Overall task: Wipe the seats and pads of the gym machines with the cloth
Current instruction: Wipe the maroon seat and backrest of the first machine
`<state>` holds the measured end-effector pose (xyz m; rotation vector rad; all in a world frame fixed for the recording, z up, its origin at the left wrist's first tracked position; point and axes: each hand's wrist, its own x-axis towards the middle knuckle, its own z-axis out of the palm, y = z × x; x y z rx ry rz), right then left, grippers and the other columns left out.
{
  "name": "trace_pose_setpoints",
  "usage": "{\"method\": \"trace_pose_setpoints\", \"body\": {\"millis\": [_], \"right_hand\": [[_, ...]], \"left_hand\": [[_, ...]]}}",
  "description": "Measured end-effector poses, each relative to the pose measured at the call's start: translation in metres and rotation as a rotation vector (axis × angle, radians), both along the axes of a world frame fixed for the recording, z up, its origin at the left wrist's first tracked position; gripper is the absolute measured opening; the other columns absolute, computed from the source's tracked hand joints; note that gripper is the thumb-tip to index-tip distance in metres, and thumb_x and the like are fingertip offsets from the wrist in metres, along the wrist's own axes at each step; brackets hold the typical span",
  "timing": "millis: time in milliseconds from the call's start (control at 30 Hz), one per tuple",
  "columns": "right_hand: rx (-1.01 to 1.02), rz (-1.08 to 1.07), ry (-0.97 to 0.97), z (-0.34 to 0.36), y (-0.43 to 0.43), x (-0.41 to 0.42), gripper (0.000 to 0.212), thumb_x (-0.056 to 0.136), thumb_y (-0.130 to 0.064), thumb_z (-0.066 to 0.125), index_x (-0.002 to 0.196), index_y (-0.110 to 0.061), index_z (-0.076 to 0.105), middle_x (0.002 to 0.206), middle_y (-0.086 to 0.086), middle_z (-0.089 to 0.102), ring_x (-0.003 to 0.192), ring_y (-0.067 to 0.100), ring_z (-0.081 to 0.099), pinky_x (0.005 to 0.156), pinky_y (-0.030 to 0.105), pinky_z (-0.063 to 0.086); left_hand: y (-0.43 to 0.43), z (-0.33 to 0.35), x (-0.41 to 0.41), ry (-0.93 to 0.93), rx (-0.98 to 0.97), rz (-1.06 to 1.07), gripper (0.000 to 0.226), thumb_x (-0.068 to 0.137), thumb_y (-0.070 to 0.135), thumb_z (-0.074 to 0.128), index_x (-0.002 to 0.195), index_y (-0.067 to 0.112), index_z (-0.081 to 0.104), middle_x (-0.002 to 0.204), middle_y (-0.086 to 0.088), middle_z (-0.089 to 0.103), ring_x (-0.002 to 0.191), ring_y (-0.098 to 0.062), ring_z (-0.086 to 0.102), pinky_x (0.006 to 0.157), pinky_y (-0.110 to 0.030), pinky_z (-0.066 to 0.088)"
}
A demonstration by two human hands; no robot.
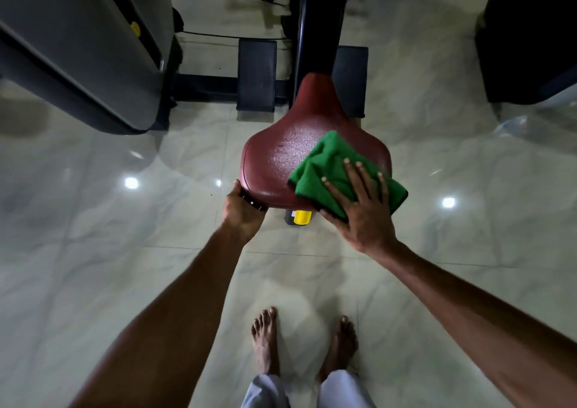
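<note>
The green cloth (pixel 340 173) is folded and looks soft and light — it is best pressed under a flat palm rather than pinched, so it slides without bunching. It is spread over the near right part of the maroon seat (pixel 296 151), whose textured surface appears glossy, perhaps damp and somewhat slippery. The cloth is pinned beneath the right hand (pixel 363 208), fingers straight and splayed. The seat's near left edge is gripped by the left hand (pixel 245 211) — apparently for steadiness, well apart from the cloth.

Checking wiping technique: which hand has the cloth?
The right hand, spread flat on the green cloth; the left hand just grips the red seat.
</note>
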<state>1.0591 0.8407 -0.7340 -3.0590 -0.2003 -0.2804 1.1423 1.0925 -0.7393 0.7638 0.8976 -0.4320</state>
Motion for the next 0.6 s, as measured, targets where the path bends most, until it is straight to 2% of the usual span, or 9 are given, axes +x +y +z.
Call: {"method": "trace_pose_setpoints", "body": {"millis": [167,267,333,400,467,533,600], "right_hand": [[-0.167,0.446,0.023,0.016,0.019,0.025,0.066,0.098,-0.055,0.051,0.158,-0.045,0.026,0.170,0.010,0.018,0.156,0.033,0.018,0.122,0.058,0.017],[-0.261,0.650,0.094,0.020,0.058,0.057,0.074,0.094,-0.054,0.054,0.160,-0.045,0.020,0.171,0.008,0.011,0.157,0.033,0.011,0.123,0.058,0.013],[-0.283,0.688,0.138,0.021,0.079,0.078,0.079,0.090,-0.062,0.052,0.159,-0.047,0.019,0.172,0.006,0.009,0.158,0.032,0.008,0.124,0.058,0.010],[-0.272,0.688,0.189,0.023,0.097,0.097,0.078,0.085,-0.068,0.051,0.157,-0.048,0.027,0.171,0.004,0.015,0.157,0.030,0.012,0.124,0.056,0.010],[-0.236,0.677,0.224,0.027,0.113,0.117,0.073,0.082,-0.076,0.050,0.148,-0.048,0.043,0.167,0.001,0.028,0.154,0.028,0.021,0.122,0.054,0.013],[-0.237,0.638,0.260,0.032,0.132,0.141,0.069,0.079,-0.082,0.046,0.136,-0.044,0.059,0.155,0.000,0.046,0.145,0.027,0.035,0.118,0.052,0.020],[-0.238,0.531,0.293,0.038,0.152,0.169,0.069,0.079,-0.082,0.042,0.122,-0.036,0.070,0.137,0.001,0.060,0.130,0.027,0.048,0.111,0.049,0.028]], "left_hand": [[0.000,-0.008,-0.017,-0.023,-0.150,0.015,0.032,0.104,0.031,0.043,0.116,0.013,0.067,0.115,-0.006,0.068,0.101,-0.024,0.066,0.089,-0.039,0.056],[0.000,-0.011,-0.029,-0.038,-0.287,0.050,0.043,0.103,0.033,0.036,0.121,0.009,0.067,0.122,-0.018,0.068,0.112,-0.034,0.064,0.104,-0.049,0.046],[0.000,-0.014,-0.033,-0.051,-0.339,0.165,0.044,0.101,0.031,0.035,0.122,0.009,0.066,0.121,-0.019,0.068,0.112,-0.034,0.064,0.104,-0.046,0.046],[0.001,-0.018,-0.034,-0.016,-0.377,0.278,0.042,0.099,0.031,0.038,0.116,0.008,0.069,0.120,-0.016,0.069,0.106,-0.032,0.066,0.092,-0.041,0.054],[0.000,-0.024,-0.033,0.030,-0.377,0.346,0.037,0.093,0.030,0.043,0.108,0.008,0.069,0.117,-0.015,0.067,0.099,-0.030,0.065,0.080,-0.037,0.054],[-0.003,-0.022,-0.030,0.081,-0.350,0.357,0.038,0.096,0.035,0.041,0.098,0.006,0.065,0.102,-0.015,0.065,0.089,-0.029,0.062,0.078,-0.037,0.052],[-0.005,-0.017,-0.023,0.095,-0.310,0.324,0.045,0.101,0.040,0.031,0.098,0.006,0.062,0.100,-0.017,0.065,0.089,-0.028,0.063,0.073,-0.040,0.051]]}}
